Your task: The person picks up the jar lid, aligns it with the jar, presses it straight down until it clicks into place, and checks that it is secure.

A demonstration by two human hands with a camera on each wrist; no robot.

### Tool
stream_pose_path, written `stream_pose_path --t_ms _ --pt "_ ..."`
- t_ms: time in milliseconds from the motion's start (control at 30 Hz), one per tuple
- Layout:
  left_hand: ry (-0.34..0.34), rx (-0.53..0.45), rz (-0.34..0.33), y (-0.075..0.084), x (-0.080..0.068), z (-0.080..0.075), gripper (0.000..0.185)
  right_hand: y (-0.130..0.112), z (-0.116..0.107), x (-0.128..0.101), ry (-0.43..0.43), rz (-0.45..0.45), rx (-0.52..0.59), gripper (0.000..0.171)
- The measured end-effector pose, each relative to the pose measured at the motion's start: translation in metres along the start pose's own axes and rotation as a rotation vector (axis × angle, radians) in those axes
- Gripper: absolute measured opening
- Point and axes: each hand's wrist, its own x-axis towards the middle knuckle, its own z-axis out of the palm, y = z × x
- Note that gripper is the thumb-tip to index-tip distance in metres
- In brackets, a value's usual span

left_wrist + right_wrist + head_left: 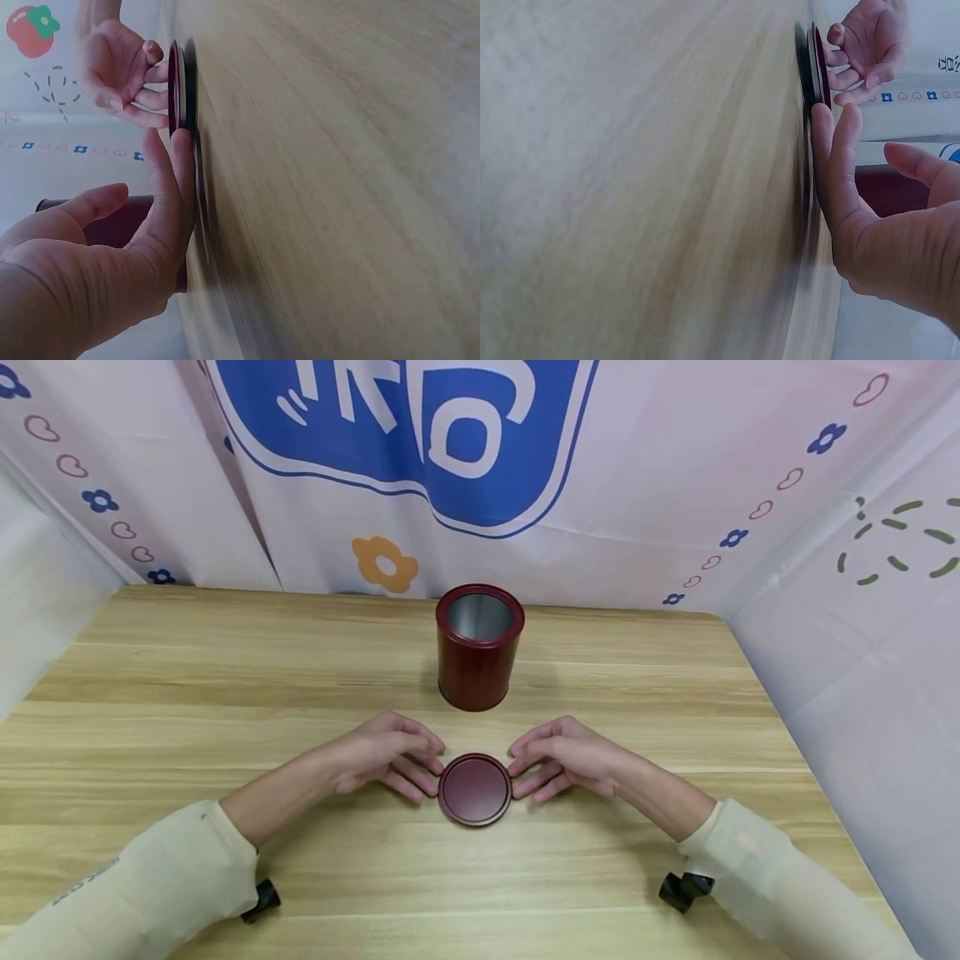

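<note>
Left hand [384, 752] and right hand [576, 753], fingers loosely straight, merely against red lid [476, 789], its underside mostly hidden

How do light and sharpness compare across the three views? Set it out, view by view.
Head: bright, mostly crisp, a slight sheen on the lid, a faint shadow beside the tin. Left wrist: dimmer, a dark shadow on the table along the left hand, wood soft. Right wrist: also dim, similar shadow beside the right hand, wood blurred at frame left.
</note>
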Motion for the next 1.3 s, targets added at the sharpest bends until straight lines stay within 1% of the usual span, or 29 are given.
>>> stream_pose_path --t_ms 367,600,833,1033,1300 --pt "0.036 -0.019 0.003 0.002 0.000 0.000 0.031 -0.005 0.001 -0.002 0.002 -0.025 0.012 0.032" --pt "0.027 -0.027 0.040 0.003 0.001 0.000 0.031 -0.010 0.001 -0.004 0.011 -0.038 0.013 0.032" --pt "0.041 -0.034 0.051 0.004 0.003 0.001 0.031 -0.013 0.001 -0.006 0.009 -0.054 0.010 0.038" --pt "0.035 -0.041 0.083 0.003 0.005 0.002 0.028 -0.015 0.001 -0.007 0.006 -0.072 0.007 0.040" --pt "0.053 -0.048 0.097 0.009 0.004 0.005 0.024 -0.021 0.001 -0.009 0.024 -0.091 0.017 0.036"
